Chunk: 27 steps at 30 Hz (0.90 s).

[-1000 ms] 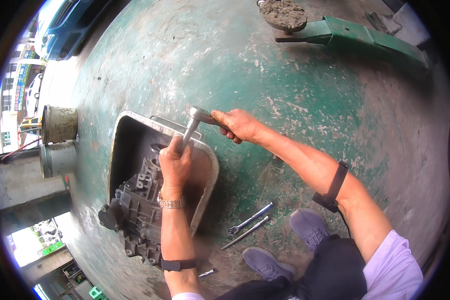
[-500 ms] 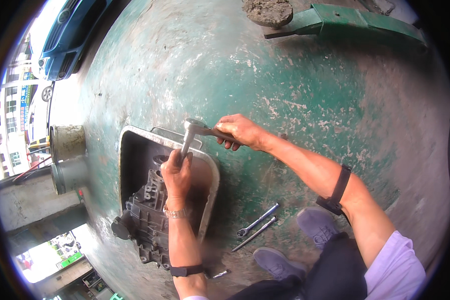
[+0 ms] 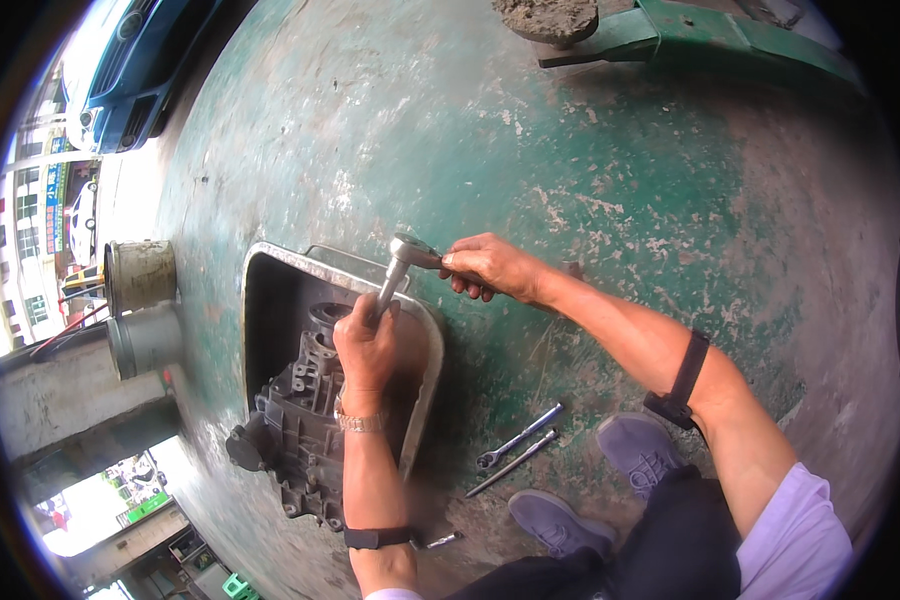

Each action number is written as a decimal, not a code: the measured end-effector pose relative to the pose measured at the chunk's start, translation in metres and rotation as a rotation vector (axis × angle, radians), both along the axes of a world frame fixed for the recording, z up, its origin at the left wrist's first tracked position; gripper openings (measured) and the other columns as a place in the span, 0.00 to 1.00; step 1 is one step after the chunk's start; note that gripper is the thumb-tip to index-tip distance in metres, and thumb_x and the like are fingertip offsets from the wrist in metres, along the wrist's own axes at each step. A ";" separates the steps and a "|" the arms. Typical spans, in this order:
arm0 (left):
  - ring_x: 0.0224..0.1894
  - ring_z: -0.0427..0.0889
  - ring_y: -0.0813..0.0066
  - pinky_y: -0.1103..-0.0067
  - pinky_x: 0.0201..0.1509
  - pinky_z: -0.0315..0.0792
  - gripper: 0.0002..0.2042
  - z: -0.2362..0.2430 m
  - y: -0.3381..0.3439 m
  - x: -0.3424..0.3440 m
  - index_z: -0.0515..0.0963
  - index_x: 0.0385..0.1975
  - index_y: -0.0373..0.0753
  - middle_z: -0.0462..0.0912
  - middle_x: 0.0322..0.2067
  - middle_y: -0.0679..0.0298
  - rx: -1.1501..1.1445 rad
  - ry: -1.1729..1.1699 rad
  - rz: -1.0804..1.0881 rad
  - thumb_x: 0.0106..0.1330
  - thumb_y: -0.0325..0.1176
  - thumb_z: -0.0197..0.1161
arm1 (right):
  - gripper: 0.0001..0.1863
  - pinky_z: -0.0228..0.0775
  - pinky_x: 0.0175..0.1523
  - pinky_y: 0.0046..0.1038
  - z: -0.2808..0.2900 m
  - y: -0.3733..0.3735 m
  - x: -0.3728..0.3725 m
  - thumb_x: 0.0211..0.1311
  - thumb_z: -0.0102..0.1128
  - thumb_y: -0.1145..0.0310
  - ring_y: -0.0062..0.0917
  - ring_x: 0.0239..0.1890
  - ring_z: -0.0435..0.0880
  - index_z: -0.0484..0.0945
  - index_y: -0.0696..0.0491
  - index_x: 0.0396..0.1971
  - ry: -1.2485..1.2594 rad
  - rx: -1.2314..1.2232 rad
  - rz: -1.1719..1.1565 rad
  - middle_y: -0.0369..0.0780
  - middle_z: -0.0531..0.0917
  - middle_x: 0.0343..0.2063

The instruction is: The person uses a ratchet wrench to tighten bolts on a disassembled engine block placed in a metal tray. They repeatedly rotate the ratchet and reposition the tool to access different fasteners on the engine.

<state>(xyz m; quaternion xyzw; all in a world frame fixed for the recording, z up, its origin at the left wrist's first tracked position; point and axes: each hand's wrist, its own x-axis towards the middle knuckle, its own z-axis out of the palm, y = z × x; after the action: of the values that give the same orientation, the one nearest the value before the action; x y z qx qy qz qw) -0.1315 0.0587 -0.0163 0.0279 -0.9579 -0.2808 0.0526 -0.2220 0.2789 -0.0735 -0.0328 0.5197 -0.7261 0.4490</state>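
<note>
My left hand [image 3: 366,345] is closed around the steel socket extension [image 3: 390,282], over a dark cast gearbox housing [image 3: 300,430] that lies in a large metal tray [image 3: 433,360]. At the top of the extension sits the head of a ratchet [image 3: 411,249]. My right hand [image 3: 490,263] is closed on the ratchet's handle, to the right of the tray. The lower end of the extension is hidden behind my left hand.
A ratchet [image 3: 520,434] and a steel bar [image 3: 510,462] lie near my shoes, with a small socket tool [image 3: 442,540] below. A green steel lift arm [image 3: 730,40] with a dirt-caked pad [image 3: 545,18] is at upper right. Two buckets [image 3: 140,280] and a blue car [image 3: 130,70] stand left.
The ratchet and both hands have shifted slightly in the view, along with the surroundings. Both hands keep their hold on the tool.
</note>
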 end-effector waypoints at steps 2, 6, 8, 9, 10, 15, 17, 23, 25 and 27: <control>0.24 0.79 0.47 0.65 0.27 0.70 0.06 -0.004 0.000 -0.004 0.77 0.31 0.38 0.79 0.20 0.50 -0.065 -0.004 -0.012 0.58 0.31 0.66 | 0.14 0.63 0.23 0.19 -0.005 -0.001 0.003 0.65 0.56 0.57 0.14 0.20 0.72 0.79 0.54 0.33 0.038 0.040 -0.002 0.33 0.78 0.22; 0.24 0.78 0.45 0.61 0.26 0.69 0.08 -0.007 0.008 -0.005 0.76 0.29 0.39 0.78 0.20 0.48 -0.143 -0.042 0.038 0.58 0.33 0.67 | 0.15 0.60 0.20 0.18 -0.013 -0.001 0.005 0.66 0.57 0.56 0.13 0.17 0.69 0.80 0.53 0.33 0.156 0.098 -0.026 0.31 0.76 0.20; 0.22 0.79 0.49 0.66 0.26 0.69 0.06 -0.006 0.011 -0.004 0.78 0.30 0.36 0.78 0.20 0.49 -0.088 -0.042 0.021 0.58 0.30 0.66 | 0.15 0.58 0.18 0.18 -0.014 -0.001 0.008 0.67 0.57 0.56 0.12 0.16 0.68 0.80 0.53 0.33 0.088 0.122 -0.013 0.30 0.75 0.20; 0.22 0.79 0.51 0.68 0.25 0.69 0.06 -0.005 0.010 -0.004 0.78 0.31 0.34 0.78 0.20 0.50 -0.062 -0.055 0.041 0.59 0.29 0.66 | 0.15 0.58 0.18 0.17 -0.014 -0.002 0.009 0.67 0.57 0.56 0.12 0.16 0.67 0.80 0.53 0.33 0.099 0.143 -0.055 0.30 0.75 0.19; 0.21 0.79 0.53 0.69 0.25 0.69 0.06 -0.004 0.010 -0.004 0.79 0.30 0.33 0.78 0.20 0.48 -0.026 -0.048 0.041 0.58 0.29 0.66 | 0.15 0.58 0.18 0.17 -0.012 -0.001 0.010 0.67 0.57 0.56 0.11 0.16 0.67 0.80 0.53 0.33 0.086 0.167 -0.056 0.29 0.75 0.19; 0.30 0.81 0.47 0.59 0.34 0.73 0.10 0.001 0.008 -0.006 0.78 0.30 0.40 0.81 0.24 0.50 -0.228 -0.038 -0.050 0.58 0.39 0.66 | 0.15 0.57 0.18 0.15 0.005 0.004 0.016 0.69 0.55 0.55 0.10 0.16 0.66 0.78 0.54 0.37 0.053 0.185 -0.040 0.28 0.72 0.19; 0.32 0.81 0.49 0.60 0.36 0.73 0.09 0.004 0.013 -0.001 0.77 0.29 0.39 0.82 0.25 0.51 -0.077 -0.141 0.107 0.57 0.37 0.66 | 0.15 0.57 0.17 0.14 0.012 0.006 0.018 0.70 0.54 0.56 0.10 0.16 0.66 0.77 0.55 0.39 -0.040 0.176 -0.025 0.29 0.72 0.20; 0.36 0.81 0.51 0.64 0.41 0.74 0.10 0.015 0.020 0.005 0.82 0.35 0.36 0.81 0.30 0.50 -0.015 -0.072 0.152 0.56 0.33 0.63 | 0.12 0.61 0.15 0.15 0.038 0.012 0.022 0.72 0.52 0.60 0.11 0.16 0.69 0.75 0.55 0.40 -0.156 0.126 -0.032 0.30 0.74 0.21; 0.36 0.80 0.49 0.62 0.42 0.73 0.09 0.016 0.021 0.007 0.81 0.34 0.36 0.81 0.31 0.49 -0.009 -0.063 0.154 0.57 0.33 0.62 | 0.12 0.63 0.15 0.16 0.049 0.010 0.020 0.72 0.51 0.61 0.11 0.16 0.71 0.74 0.55 0.40 -0.084 0.147 -0.014 0.33 0.77 0.23; 0.36 0.80 0.48 0.62 0.42 0.73 0.09 0.015 0.022 0.009 0.80 0.33 0.35 0.81 0.31 0.48 0.002 -0.039 0.157 0.58 0.34 0.61 | 0.12 0.63 0.15 0.16 0.063 0.010 0.014 0.72 0.51 0.61 0.12 0.16 0.71 0.74 0.56 0.41 0.004 0.179 0.004 0.34 0.79 0.24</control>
<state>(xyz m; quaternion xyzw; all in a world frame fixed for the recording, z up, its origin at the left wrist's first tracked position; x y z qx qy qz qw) -0.1227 0.0805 -0.0013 0.1086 -0.9533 -0.2761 0.0558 -0.2076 0.2884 -0.0101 0.0050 0.5835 -0.6756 0.4506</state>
